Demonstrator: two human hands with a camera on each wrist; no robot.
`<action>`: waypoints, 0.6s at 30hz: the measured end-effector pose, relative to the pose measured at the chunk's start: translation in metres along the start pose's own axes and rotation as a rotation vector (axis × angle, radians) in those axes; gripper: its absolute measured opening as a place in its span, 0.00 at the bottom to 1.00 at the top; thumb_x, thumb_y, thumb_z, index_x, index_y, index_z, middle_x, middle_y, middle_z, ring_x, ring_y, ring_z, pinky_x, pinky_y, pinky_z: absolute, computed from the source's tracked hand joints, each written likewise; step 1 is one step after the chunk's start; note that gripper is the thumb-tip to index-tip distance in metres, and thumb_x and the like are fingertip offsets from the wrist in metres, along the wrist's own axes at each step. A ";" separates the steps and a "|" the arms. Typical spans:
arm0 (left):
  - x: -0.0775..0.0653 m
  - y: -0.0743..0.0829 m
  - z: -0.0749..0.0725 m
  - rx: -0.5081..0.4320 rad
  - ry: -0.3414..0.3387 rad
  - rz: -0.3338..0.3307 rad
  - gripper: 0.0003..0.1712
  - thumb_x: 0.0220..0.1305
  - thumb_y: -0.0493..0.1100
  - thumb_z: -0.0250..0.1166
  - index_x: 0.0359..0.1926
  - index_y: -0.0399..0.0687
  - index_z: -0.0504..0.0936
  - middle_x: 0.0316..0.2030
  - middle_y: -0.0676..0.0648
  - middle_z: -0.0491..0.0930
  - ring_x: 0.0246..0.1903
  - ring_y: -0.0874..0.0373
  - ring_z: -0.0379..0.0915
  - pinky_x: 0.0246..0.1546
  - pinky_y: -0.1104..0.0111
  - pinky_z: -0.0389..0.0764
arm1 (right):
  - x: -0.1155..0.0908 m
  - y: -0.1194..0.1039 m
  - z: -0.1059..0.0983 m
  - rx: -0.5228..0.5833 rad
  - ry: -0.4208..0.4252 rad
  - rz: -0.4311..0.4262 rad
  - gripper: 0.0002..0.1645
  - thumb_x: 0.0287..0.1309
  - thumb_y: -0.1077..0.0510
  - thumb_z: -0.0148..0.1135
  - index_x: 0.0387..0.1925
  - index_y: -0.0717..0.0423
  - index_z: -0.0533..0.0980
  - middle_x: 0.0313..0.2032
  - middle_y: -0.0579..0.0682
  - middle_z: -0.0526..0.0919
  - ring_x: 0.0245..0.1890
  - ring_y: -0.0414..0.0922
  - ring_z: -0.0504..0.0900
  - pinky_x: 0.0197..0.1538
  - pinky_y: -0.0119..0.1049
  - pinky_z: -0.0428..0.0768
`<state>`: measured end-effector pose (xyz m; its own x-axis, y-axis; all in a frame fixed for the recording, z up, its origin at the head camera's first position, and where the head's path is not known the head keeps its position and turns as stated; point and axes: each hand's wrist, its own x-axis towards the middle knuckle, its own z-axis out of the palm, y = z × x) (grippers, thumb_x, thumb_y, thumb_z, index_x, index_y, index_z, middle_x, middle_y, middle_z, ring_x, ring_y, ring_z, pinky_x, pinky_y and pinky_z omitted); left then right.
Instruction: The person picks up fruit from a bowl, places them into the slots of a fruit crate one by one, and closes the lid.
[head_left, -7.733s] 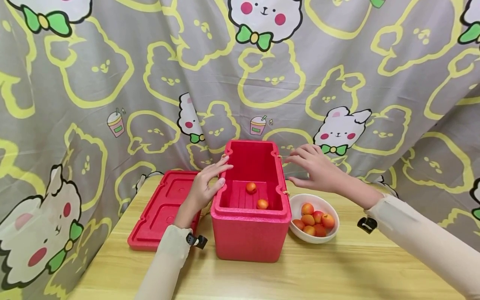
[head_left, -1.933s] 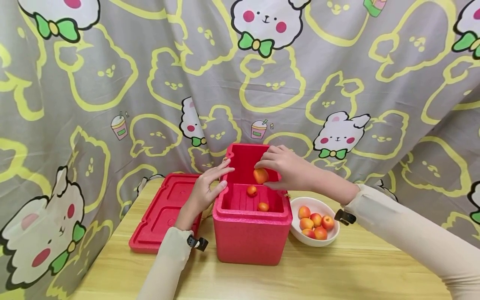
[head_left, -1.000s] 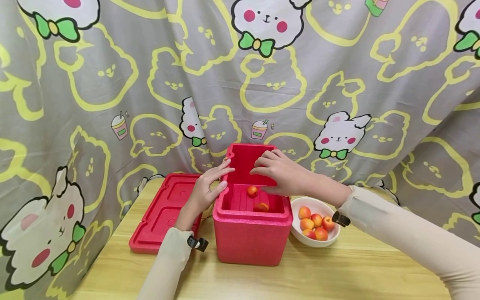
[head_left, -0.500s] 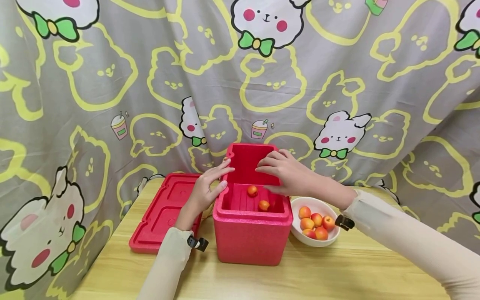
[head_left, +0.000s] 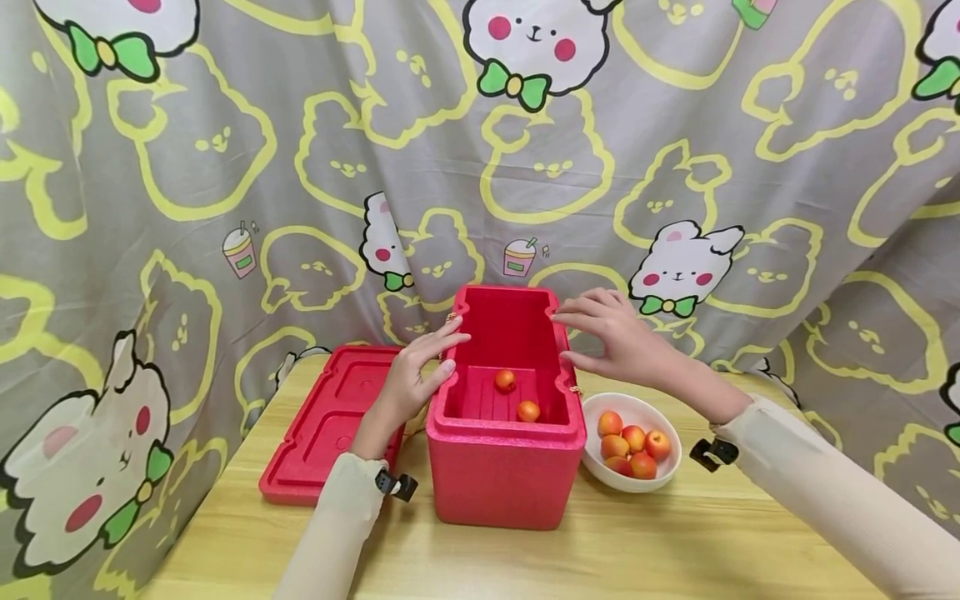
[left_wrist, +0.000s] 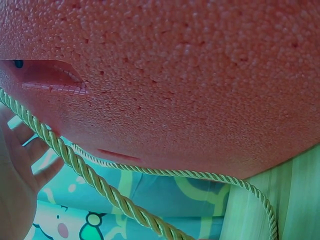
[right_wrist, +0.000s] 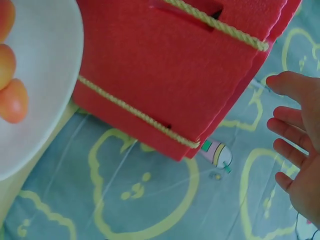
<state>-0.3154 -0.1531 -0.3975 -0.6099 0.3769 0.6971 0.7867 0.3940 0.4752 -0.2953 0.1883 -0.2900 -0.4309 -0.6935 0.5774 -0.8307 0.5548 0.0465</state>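
An uncovered red foam box [head_left: 506,483] stands on the table, with two orange-red apricots [head_left: 528,411] visible on its floor. My left hand [head_left: 408,375] rests on the box's left rim, fingers fairly straight, holding nothing. Its spread fingers [left_wrist: 30,155] show beyond a gold rope in the left wrist view. Just above the right rim hovers my right hand [head_left: 626,337], its fingers apart and nothing in them. The right wrist view shows this hand [right_wrist: 300,135] clear of the box wall. Right of the box, a white bowl [head_left: 637,406] contains several more apricots [head_left: 642,465]. The near wall hides part of the box floor.
The red lid [head_left: 330,425] lies upside down on the wooden table [head_left: 645,550], left of the box. Gold rope handles [right_wrist: 130,110] run along the box's sides. A patterned curtain [head_left: 450,150] hangs close behind the table.
My right hand carried an apricot over the box, let it go inside, then drew back right to the rim. That apricot is now not distinguishable. My left hand stayed on the rim.
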 end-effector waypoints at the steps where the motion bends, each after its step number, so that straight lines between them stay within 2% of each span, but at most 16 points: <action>1: 0.000 0.000 0.000 0.000 0.000 0.002 0.28 0.67 0.51 0.60 0.67 0.53 0.78 0.74 0.47 0.69 0.73 0.49 0.66 0.65 0.40 0.73 | -0.003 0.002 0.000 0.001 0.009 0.014 0.31 0.44 0.56 0.80 0.54 0.58 0.84 0.52 0.55 0.85 0.54 0.52 0.76 0.55 0.55 0.72; 7: 0.001 -0.001 0.000 -0.006 0.006 0.003 0.29 0.63 0.43 0.61 0.66 0.52 0.79 0.73 0.47 0.69 0.72 0.48 0.67 0.65 0.40 0.73 | -0.024 0.013 0.001 0.006 0.033 0.075 0.31 0.42 0.58 0.81 0.53 0.57 0.84 0.50 0.56 0.85 0.51 0.51 0.76 0.50 0.53 0.74; 12: 0.001 -0.001 0.001 -0.007 0.008 0.002 0.29 0.63 0.42 0.62 0.66 0.52 0.79 0.73 0.47 0.69 0.73 0.48 0.67 0.66 0.40 0.73 | -0.042 0.020 0.009 -0.007 0.033 0.110 0.30 0.41 0.58 0.82 0.51 0.57 0.85 0.48 0.54 0.86 0.48 0.49 0.77 0.47 0.49 0.74; 18: 0.001 0.000 0.001 -0.005 0.004 -0.005 0.29 0.63 0.43 0.61 0.66 0.53 0.79 0.74 0.48 0.69 0.73 0.49 0.66 0.66 0.41 0.73 | -0.064 0.027 0.020 -0.004 0.031 0.119 0.28 0.38 0.60 0.83 0.47 0.57 0.86 0.45 0.55 0.87 0.45 0.50 0.76 0.45 0.49 0.72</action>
<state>-0.3160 -0.1524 -0.3976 -0.6135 0.3715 0.6968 0.7841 0.3916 0.4816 -0.2969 0.2380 -0.3423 -0.5154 -0.6081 0.6038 -0.7727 0.6345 -0.0206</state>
